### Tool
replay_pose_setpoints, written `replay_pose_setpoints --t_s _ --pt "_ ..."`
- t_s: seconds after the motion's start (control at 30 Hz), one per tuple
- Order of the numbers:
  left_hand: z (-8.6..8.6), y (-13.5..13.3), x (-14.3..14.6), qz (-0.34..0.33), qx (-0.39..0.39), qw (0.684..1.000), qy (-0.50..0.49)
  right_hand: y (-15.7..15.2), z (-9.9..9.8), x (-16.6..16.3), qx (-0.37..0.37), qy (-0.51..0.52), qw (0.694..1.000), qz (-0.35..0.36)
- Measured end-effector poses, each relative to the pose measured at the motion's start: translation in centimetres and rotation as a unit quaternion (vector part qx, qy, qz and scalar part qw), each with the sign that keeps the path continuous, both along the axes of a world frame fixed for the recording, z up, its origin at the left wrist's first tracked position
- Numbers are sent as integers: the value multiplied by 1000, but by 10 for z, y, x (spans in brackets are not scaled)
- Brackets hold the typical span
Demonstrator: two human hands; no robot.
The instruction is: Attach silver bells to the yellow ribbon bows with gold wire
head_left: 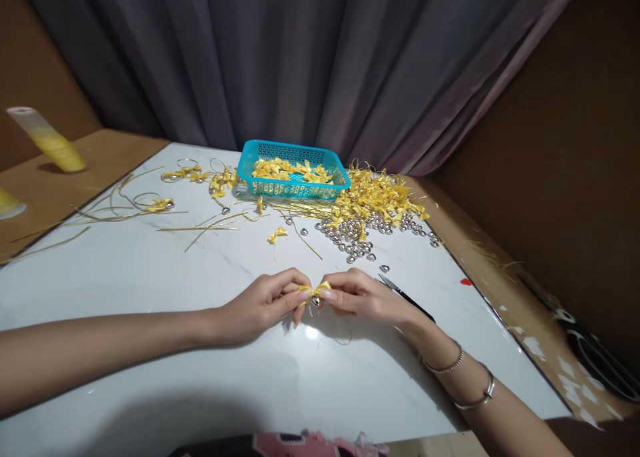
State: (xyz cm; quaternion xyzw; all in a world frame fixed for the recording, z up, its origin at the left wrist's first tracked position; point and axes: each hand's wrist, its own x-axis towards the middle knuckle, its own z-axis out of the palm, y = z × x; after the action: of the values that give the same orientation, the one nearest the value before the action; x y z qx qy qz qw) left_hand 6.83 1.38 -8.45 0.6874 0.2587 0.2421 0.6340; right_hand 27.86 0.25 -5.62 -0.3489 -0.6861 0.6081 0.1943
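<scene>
My left hand (263, 303) and my right hand (357, 295) meet over the middle of the white table (150, 290). Both pinch one small yellow ribbon bow (315, 288) between thumb and fingers, one hand on each side. A small silver bead (316, 301) hangs just under the bow. Two bangles sit on my right wrist.
A teal basket (293, 170) holds yellow bows at the back. A heap of yellow bows (375, 197) and silver beads (355, 237) lies to its right. Black scissors (405, 295) rest beside my right hand. Loose gold strands (200, 228) and a ribbon spool (47, 140) are at left.
</scene>
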Motion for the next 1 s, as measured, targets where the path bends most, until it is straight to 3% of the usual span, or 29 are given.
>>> replay_pose_setpoints --t_s 0.43,0.67,0.8,1.0 --pt "-1 -1 -2 -9 40 999 27 -2 -7 -8 55 -35 998 -22" --pt "-2 0 -2 55 183 979 71 -3 -6 -10 121 -66 990 -39" --pt "-1 -1 -2 53 150 984 78 -3 0 -7 170 -95 980 -28" --pt "0 -1 0 35 63 995 63 -3 6 -4 157 -106 981 -43"
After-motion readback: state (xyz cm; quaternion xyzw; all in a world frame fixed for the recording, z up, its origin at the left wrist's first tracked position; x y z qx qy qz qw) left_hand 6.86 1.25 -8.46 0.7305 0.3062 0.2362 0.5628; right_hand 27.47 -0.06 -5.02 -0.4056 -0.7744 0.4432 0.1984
